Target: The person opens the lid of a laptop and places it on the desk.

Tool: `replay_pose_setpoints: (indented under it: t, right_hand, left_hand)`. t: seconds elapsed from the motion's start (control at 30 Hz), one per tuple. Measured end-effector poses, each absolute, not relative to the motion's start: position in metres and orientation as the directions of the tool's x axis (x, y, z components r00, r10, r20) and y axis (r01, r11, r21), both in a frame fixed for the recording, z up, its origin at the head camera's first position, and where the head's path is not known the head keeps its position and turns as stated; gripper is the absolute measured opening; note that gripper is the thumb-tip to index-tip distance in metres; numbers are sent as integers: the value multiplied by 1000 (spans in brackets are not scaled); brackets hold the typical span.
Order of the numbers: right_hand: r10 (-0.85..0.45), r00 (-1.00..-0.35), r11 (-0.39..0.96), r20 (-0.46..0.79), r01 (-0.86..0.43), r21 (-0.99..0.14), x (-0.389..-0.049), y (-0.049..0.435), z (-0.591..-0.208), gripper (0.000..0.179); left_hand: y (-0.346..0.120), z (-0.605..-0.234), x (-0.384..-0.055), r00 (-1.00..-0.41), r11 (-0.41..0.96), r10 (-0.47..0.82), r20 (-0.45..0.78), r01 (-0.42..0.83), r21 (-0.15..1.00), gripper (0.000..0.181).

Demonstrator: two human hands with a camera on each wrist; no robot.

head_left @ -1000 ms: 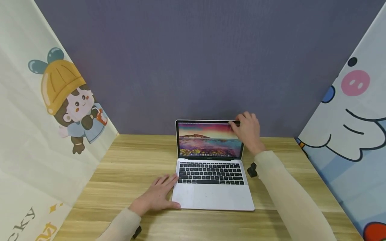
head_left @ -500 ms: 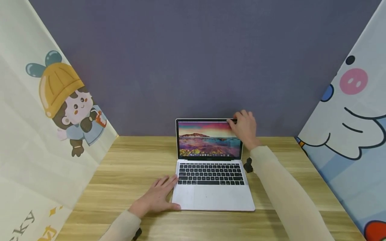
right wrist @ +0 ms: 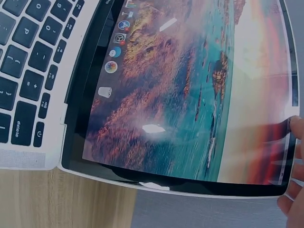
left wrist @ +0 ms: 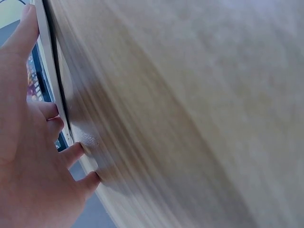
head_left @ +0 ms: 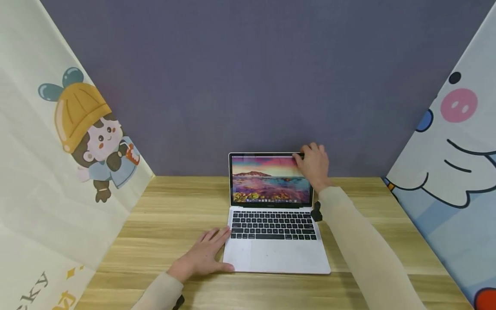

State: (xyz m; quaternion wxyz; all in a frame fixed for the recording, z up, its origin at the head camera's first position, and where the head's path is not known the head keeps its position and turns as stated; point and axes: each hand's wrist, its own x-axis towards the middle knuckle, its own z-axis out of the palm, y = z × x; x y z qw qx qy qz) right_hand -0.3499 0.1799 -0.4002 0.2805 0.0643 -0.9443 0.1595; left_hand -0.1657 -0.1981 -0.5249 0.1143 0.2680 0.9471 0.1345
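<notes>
A silver laptop [head_left: 277, 256] stands on the wooden table with its lid raised and its screen [head_left: 267, 181] lit by a seaside picture. At the lid's top right corner my right hand [head_left: 314, 165] pinches the edge. Its thumb [right wrist: 296, 126] lies on the front of the bezel, while the fingers reach behind. My left hand [head_left: 205, 255] rests at the left side of the base, thumb [left wrist: 26, 33] on the front left corner. In the left wrist view its other fingers spread along the side edge, with fingertips down by the tabletop.
Wood-grained tabletop [head_left: 166, 211] surrounds the laptop. Behind it rises a dark grey-blue panel [head_left: 248, 86]. Printed cartoon curtains hang at the left [head_left: 23, 150] and right [head_left: 438, 168]. A small black device [head_left: 317, 212] sits at the right wrist.
The lid has tilted slightly further back, so the screen looks taller, and my right hand has gone with it. My left hand stays at the base. The head view has shifted a little.
</notes>
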Motion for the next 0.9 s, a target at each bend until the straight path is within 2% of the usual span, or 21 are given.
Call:
replay_pose_setpoints:
  t: [0.17, 0.53, 0.73, 0.9]
  right_hand:
    - [-33, -841, 937, 539, -214, -277, -347, 182, -399, 37]
    - [-82, -914, 914, 397, -228, -336, -327, 196, -385, 45]
    - [-94, -905, 914, 415, -244, -325, -311, 202, -381, 48]
    - [-124, -884, 915, 451, -277, -292, -296, 207, -382, 47]
  left_hand:
    - [-197, -524, -167, -829, 820, 539, -148, 476, 317, 115]
    - [-197, -516, -171, -831, 826, 533, -155, 472, 309, 116]
    - [-194, -513, -174, -833, 823, 531, -157, 463, 328, 116]
    - [-189, -509, -176, -840, 820, 522, -146, 448, 356, 106]
